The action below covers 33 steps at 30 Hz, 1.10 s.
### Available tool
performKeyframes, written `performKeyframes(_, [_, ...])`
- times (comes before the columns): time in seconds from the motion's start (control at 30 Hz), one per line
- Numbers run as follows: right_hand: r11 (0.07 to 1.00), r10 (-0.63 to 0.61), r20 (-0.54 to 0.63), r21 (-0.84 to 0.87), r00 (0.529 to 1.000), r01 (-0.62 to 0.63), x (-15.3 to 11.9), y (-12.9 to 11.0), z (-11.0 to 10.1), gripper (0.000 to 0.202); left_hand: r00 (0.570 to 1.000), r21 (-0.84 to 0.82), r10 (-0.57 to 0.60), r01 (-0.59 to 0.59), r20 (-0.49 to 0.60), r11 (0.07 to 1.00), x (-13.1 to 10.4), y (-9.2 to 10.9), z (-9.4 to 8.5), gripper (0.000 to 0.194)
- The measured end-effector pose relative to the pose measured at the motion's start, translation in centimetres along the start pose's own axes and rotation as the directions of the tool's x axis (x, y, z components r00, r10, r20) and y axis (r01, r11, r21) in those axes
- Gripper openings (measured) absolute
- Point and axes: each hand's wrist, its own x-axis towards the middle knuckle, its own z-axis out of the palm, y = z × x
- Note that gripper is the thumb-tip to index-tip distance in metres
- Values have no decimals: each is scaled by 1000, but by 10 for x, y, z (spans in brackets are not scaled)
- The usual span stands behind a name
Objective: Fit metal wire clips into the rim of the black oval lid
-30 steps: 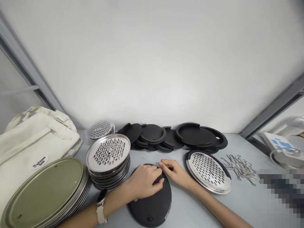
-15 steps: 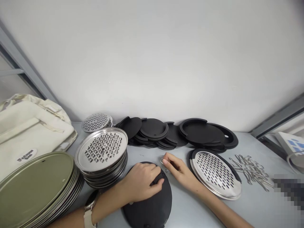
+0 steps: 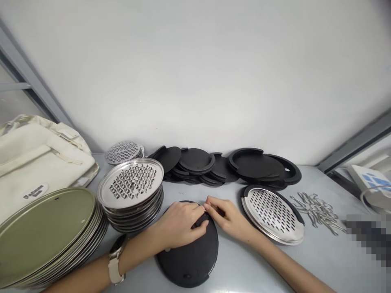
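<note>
My left hand lies over a round black disc on the table, its fingers and thumb curled about a raised black part near the far right rim. My right hand meets the left fingertips at that rim. Its thumb and forefinger are pinched together on a small metal wire clip, now mostly covered by the fingers. Right of it lies a round metal grater plate with a black rim piece along its far edge. Similar bent wire clips are heaped farther right.
A stack of grater plates stands to the left, beside stacked olive-green trays. More grater plates sit behind. Black discs and rings line the wall. A cream bag is at far left, a white box at far right.
My right hand has moved left, bringing the wire clip to the rim of the black disc beside my left fingertips. The left hand keeps its hold. The view has shifted slightly.
</note>
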Motion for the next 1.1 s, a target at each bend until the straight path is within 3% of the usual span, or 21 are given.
performKeyframes(0.27, [995, -12, 69, -94, 998, 18, 0, -8, -5, 35, 1000, 27, -4, 4, 4, 1000, 0, 1, -2, 14])
performKeyframes(0.53, [995, 2, 123, -95, 992, 10, -2, -5, -10, 33, 994, -17, -100, 101, 44, 995, 1, 4, -5, 22])
performKeyframes(1.1, [993, 19, 176, -116, 984, 1, -3, -8, -12, 23, 998, -39, -16, 18, 67, 999, 0, 2, -7, 15])
